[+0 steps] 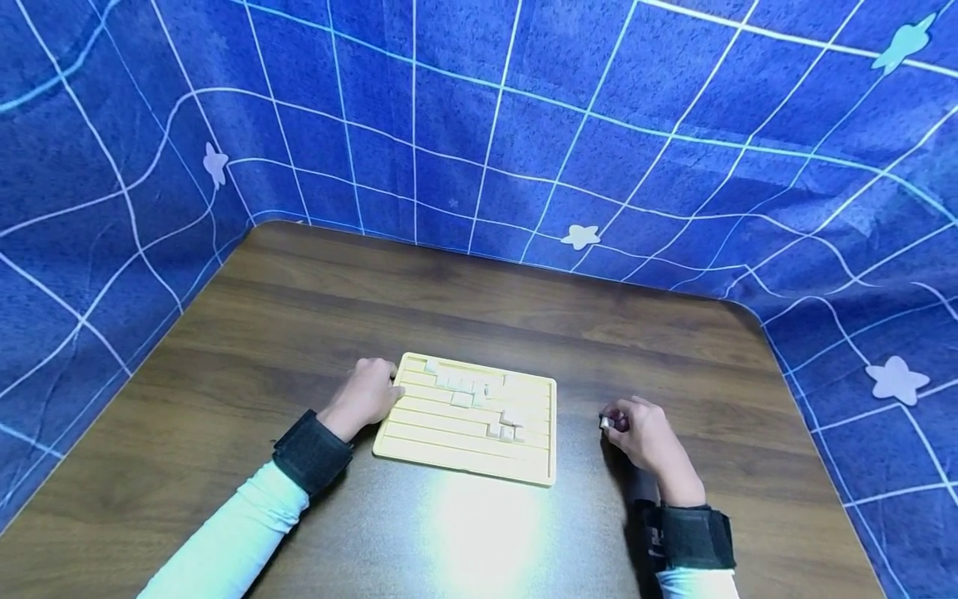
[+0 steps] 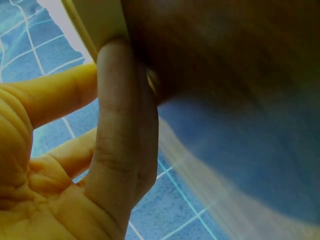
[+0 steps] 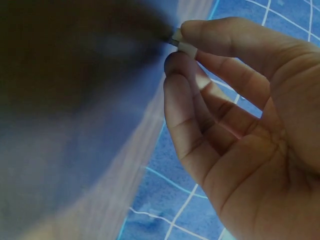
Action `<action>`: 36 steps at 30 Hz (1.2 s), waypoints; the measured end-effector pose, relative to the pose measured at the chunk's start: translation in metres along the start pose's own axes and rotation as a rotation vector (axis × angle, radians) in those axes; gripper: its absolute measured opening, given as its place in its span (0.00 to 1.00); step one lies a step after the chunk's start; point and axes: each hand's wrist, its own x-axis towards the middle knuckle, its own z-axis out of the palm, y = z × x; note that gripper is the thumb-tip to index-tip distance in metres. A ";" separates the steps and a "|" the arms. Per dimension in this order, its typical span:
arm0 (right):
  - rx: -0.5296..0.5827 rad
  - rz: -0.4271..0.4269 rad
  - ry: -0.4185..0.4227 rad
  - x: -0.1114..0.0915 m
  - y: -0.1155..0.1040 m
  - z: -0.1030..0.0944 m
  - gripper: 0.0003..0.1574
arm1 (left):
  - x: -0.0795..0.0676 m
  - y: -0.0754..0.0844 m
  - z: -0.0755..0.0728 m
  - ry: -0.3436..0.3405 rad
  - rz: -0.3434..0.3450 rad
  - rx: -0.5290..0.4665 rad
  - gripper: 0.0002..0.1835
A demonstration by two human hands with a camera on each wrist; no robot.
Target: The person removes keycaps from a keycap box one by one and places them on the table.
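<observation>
Left hand (image 1: 362,395) on left edge of yellow tray (image 1: 449,456), thumb and fingers pinching it! Tray on table (image 1: 374,291), pale tiles (image 1: 461,400) dotted along its upper and middle rows. Over right: right hand (image 1: 644,433), apart from tray, thumb and fingertips closed in tight, little loose piece (image 3: 187,49) nipped between them! Dark bands (image 1: 313,452) round both wrists. Blue cloth (image 1: 464,150) behind, white grid lines, pale star (image 1: 580,237) just past table's far edge.
</observation>
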 end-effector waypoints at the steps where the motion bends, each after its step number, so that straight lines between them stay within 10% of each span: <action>1: -0.001 -0.002 0.002 -0.001 0.000 0.001 0.09 | 0.000 0.000 0.000 0.000 -0.001 0.000 0.07; 25: -0.024 0.142 -0.054 0.000 -0.004 -0.008 0.15 | 0.000 -0.001 0.000 -0.005 -0.006 0.003 0.08; 36: 0.022 0.021 0.033 0.017 -0.031 -0.001 0.15 | 0.001 -0.001 0.001 0.002 -0.003 0.006 0.07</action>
